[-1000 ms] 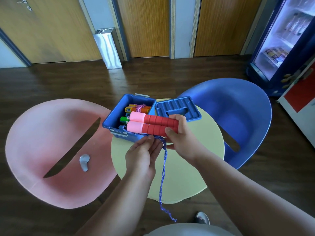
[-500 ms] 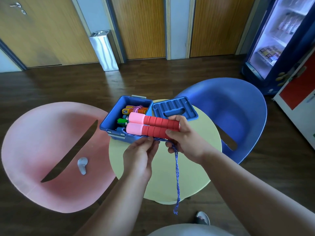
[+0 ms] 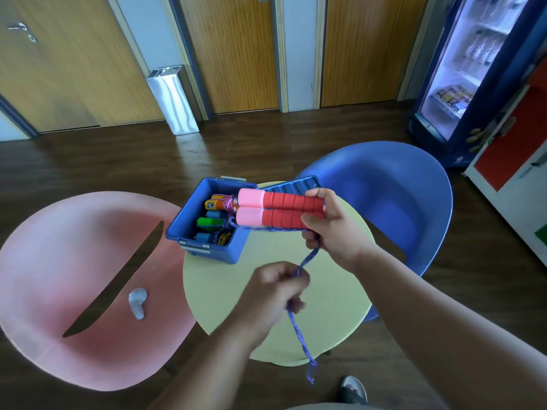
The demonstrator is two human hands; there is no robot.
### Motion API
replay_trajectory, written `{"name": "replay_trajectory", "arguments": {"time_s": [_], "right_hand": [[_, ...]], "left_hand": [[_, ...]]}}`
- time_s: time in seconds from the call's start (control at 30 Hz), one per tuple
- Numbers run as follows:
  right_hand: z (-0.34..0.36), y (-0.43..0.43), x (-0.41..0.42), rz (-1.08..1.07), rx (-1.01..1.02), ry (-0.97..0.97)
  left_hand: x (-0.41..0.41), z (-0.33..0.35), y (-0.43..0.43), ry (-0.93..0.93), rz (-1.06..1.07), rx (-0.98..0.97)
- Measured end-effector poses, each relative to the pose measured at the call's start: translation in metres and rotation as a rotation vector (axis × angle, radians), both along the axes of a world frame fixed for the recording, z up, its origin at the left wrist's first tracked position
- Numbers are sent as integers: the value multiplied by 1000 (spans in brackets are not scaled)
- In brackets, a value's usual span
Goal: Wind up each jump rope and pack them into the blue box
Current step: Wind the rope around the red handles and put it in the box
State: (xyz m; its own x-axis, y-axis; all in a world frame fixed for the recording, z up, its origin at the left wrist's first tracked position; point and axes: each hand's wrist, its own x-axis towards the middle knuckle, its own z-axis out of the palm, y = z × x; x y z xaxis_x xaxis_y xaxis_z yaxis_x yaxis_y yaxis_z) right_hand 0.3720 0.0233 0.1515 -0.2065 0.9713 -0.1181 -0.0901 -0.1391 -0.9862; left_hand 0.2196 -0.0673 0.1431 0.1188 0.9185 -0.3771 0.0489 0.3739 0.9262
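The right hand (image 3: 331,229) grips the jump rope's two red-and-pink foam handles (image 3: 278,211) side by side, fingers curled round their red ends. The left hand (image 3: 275,288), lower and nearer the body, is closed round the blue braided cord (image 3: 299,329), which runs between the hands and dangles below the left hand toward the dark wood floor (image 3: 88,161). The step looks to be winding cord round the paired handles. It is best done with the right hand holding them parallel while the left feeds cord under light tension, laying turns close together so none slips off the ends, and tucking the loose tail in last. The open blue box (image 3: 213,253), other wound ropes inside, sits beyond the left hand under the handles' pink tips, its lid (image 3: 291,184) behind the right hand. Box and lid stand on a round pale-yellow table (image 3: 334,306), with a pink chair (image 3: 74,247) left of the left hand, a blue chair (image 3: 384,196) beyond the right, and wooden doors (image 3: 236,48) farther off.
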Motion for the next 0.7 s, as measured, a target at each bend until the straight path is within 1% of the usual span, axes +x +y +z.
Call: {"name": "replay_trajectory", "arguments": {"time_s": [0.07,0.13,0.2,0.27,0.3,0.37,0.43,0.57,0.67,0.7], "right_hand": [[0,-5,4,49,51,-52],[4,-13,4,98,116,-103],[6,-21,1,121,167,-88],[9,-32,-5,119,226,-4],[10,-35,-9,104,260,3],[10,-38,-17,71,320,-58],[7,-37,-22,16,346,-120],[-1,-38,-21,-47,372,-86],[-4,-39,-20,-35,427,-60],[-6,-39,-19,-27,450,-81]], "left_hand": [[-14,29,7,-68,1,12],[-26,64,14,-37,-20,69],[-38,92,29,133,-20,159],[-46,111,48,385,-54,298],[-49,117,58,529,-98,367],[-48,123,74,745,-191,432],[-43,126,88,857,-257,439],[-39,126,110,919,-356,392],[-38,125,121,897,-416,345],[-37,124,123,885,-439,325]]}}
